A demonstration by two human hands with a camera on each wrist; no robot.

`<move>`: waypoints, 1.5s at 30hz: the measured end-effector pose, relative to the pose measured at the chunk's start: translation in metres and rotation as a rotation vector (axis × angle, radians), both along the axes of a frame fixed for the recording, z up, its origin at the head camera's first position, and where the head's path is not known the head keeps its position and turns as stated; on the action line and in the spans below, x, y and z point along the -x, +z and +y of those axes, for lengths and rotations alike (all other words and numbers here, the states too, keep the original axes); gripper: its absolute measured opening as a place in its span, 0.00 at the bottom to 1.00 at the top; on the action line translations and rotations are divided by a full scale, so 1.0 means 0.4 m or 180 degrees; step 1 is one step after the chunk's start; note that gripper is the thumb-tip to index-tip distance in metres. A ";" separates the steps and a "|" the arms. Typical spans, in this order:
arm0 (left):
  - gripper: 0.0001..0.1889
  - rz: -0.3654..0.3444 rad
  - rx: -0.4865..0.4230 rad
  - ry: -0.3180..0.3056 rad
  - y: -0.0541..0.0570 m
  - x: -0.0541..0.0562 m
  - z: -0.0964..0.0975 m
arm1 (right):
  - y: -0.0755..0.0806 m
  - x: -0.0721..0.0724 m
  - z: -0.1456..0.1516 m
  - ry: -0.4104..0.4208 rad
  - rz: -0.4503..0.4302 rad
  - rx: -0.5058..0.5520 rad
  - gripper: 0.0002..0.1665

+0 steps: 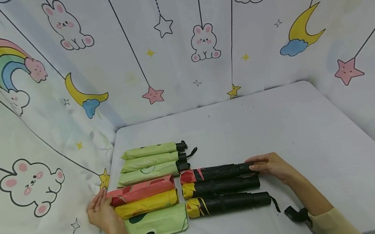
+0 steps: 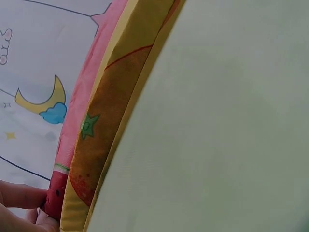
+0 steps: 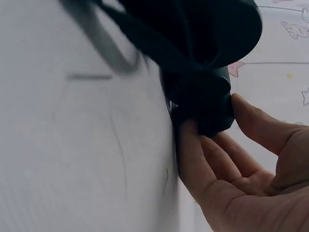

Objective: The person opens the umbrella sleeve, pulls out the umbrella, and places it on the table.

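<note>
At the left of the table, my left hand (image 1: 103, 213) pinches the outer end of a red watermelon-print sleeve (image 1: 143, 189); thumb and fingers meet its corner in the left wrist view. On the right, my right hand (image 1: 274, 166) holds the black handle end of a folded umbrella (image 1: 217, 172) with a red tip, its handle (image 3: 205, 104) between thumb and fingers in the right wrist view. The umbrella lies in line with the red sleeve. Nearer me lie a yellow sleeve (image 1: 147, 205) and a wider green sleeve (image 1: 157, 222), beside two black umbrellas with yellow tips (image 1: 226, 186).
Behind the red sleeve, several green-covered umbrellas (image 1: 150, 162) with black handles lie side by side. A wrist strap (image 1: 276, 204) trails from the nearest black umbrella. The white table (image 1: 319, 134) is bordered by a printed curtain (image 1: 181, 74) at the back and sides.
</note>
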State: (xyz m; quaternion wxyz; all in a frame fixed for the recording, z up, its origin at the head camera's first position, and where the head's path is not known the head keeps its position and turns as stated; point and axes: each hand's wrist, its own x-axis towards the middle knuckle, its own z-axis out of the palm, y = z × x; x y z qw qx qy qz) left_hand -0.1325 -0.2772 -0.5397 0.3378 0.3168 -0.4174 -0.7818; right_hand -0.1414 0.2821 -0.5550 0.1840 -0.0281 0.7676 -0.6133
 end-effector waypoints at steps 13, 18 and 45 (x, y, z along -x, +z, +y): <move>0.20 -0.0320 0.0333 -0.0078 0.013 0.005 -0.001 | 0.070 -0.008 -0.051 -0.0068 0.0929 -0.1736 0.22; 0.21 -0.0304 0.0441 -0.0067 0.025 0.011 0.003 | 0.124 -0.019 -0.077 -0.0107 0.1270 -0.2101 0.20; 0.21 -0.0386 0.0740 -0.0536 0.056 0.053 0.023 | 0.180 0.137 -0.287 0.0512 0.1357 -0.1850 0.19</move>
